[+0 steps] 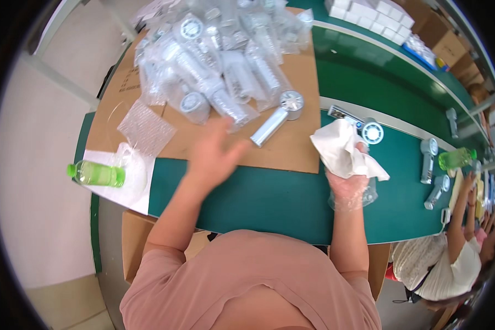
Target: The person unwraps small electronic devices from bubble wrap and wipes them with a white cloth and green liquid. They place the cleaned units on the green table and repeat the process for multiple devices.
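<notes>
Fan (272, 125): bare on the cardboard (286, 157), near the left hand (217, 157).
Left hand: blurred; fingers look spread, seemingly holding nothing.
Right hand (347, 187): fingers closed on a white cloth (338, 144), partly hidden.
Bagged fans (195, 63): piled beyond; a careless nudge could slide some against the bare one.
Print (129, 80): dark lettering on cardboard, too small to read.

Bright, even light, apparently from above; shadows soft. Glare on green shelf (377, 69), glints on plastic bags (203, 66). L hand (215, 155) motion-blurred, R hand (347, 186) sharper. Fisheye bends straight lines, esp. nr rim; corners black. Far-R co-worker (451, 269) stretched, a bit soft.
</notes>
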`<action>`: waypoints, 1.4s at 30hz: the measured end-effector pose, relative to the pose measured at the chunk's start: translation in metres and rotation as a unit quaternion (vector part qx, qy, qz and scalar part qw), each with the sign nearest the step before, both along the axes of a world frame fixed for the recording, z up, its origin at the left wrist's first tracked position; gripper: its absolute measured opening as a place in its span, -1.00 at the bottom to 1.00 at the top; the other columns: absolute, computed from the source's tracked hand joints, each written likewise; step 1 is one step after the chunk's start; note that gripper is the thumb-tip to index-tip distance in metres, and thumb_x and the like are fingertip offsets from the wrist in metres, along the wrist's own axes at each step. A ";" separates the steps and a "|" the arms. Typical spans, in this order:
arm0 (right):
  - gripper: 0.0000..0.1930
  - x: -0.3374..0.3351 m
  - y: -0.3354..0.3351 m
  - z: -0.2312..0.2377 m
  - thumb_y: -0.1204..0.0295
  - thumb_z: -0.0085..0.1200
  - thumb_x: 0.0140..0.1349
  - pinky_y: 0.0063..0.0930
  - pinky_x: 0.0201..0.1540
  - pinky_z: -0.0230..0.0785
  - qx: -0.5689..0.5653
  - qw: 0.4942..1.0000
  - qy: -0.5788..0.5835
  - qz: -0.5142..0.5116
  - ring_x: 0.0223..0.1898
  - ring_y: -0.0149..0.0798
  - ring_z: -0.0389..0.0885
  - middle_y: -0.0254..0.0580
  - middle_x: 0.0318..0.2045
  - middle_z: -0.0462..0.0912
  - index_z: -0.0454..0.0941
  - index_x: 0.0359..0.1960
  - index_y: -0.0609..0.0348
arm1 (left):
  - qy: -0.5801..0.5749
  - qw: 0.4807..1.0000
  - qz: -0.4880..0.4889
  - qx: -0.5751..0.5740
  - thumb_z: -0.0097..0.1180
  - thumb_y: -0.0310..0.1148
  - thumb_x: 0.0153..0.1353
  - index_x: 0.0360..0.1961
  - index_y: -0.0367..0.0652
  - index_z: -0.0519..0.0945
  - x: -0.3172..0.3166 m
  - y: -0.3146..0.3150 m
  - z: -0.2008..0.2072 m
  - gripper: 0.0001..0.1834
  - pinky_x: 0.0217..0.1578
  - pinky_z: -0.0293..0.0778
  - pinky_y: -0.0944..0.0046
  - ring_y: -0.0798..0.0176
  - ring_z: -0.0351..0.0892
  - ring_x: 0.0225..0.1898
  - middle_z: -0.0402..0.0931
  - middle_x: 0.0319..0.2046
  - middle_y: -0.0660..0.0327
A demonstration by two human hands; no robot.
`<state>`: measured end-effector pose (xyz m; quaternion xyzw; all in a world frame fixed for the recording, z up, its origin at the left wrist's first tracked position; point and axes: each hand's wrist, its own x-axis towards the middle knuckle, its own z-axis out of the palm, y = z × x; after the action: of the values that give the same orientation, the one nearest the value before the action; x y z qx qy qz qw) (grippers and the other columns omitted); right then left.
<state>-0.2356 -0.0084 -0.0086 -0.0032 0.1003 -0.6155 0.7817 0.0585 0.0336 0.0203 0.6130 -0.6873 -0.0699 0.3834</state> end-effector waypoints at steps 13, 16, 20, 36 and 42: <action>-0.68 -0.008 0.005 0.020 0.36 0.00 0.27 -0.12 0.00 0.38 -0.138 0.744 0.616 -0.219 -0.08 -0.04 0.54 -0.05 -0.10 0.56 0.43 0.01 0.25 | -0.058 0.978 -0.200 -0.035 0.35 -0.33 -0.13 -0.07 -0.16 0.49 -0.056 0.000 -0.038 -0.47 -0.17 0.30 0.03 -0.05 0.44 -0.19 0.45 -0.28 0.08; -0.67 0.027 -0.003 0.005 0.37 0.08 0.13 -0.08 -0.14 0.40 -0.308 0.290 0.885 -0.192 -0.16 0.07 0.54 0.05 -0.17 0.58 0.49 -0.08 0.24 | -0.088 0.975 -0.198 0.048 0.37 -0.28 -0.15 -0.14 -0.17 0.50 -0.064 -0.004 -0.037 -0.50 -0.22 0.33 0.04 -0.04 0.46 -0.22 0.48 -0.31 0.09; -0.71 0.037 0.003 0.007 0.35 0.05 0.15 -0.09 -0.11 0.38 -0.265 0.317 0.901 -0.132 -0.15 0.13 0.52 0.10 -0.22 0.59 0.51 -0.11 0.18 | -0.111 0.971 -0.191 0.093 0.38 -0.22 -0.16 -0.25 -0.16 0.49 -0.066 -0.011 -0.041 -0.54 -0.29 0.35 0.05 -0.04 0.48 -0.27 0.49 -0.34 0.10; -0.52 0.035 0.008 -0.010 0.15 -0.03 0.28 -0.10 0.20 0.26 -0.064 0.993 0.064 0.074 0.08 -0.08 0.47 -0.08 0.03 0.49 0.32 0.16 0.10 | 0.063 0.986 -0.141 0.057 0.32 -0.20 -0.01 -0.14 -0.26 0.42 -0.082 -0.003 -0.047 -0.50 -0.20 0.41 0.00 -0.13 0.50 -0.17 0.51 -0.20 -0.08; -0.58 0.040 0.012 -0.015 0.39 0.07 0.26 -0.27 0.01 0.45 -0.075 0.896 0.437 0.006 -0.04 -0.22 0.53 -0.18 -0.06 0.49 0.28 0.12 0.15 | -0.013 0.988 -0.119 0.102 0.30 -0.19 0.02 0.00 -0.27 0.38 -0.115 -0.008 -0.050 -0.42 -0.24 0.45 -0.02 -0.17 0.53 -0.22 0.51 -0.19 -0.12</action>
<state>-0.1960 0.0038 -0.0235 -0.3308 0.3851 -0.5529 0.6607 -0.0568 0.0261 -0.0299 0.5636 -0.7496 -0.1767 0.2986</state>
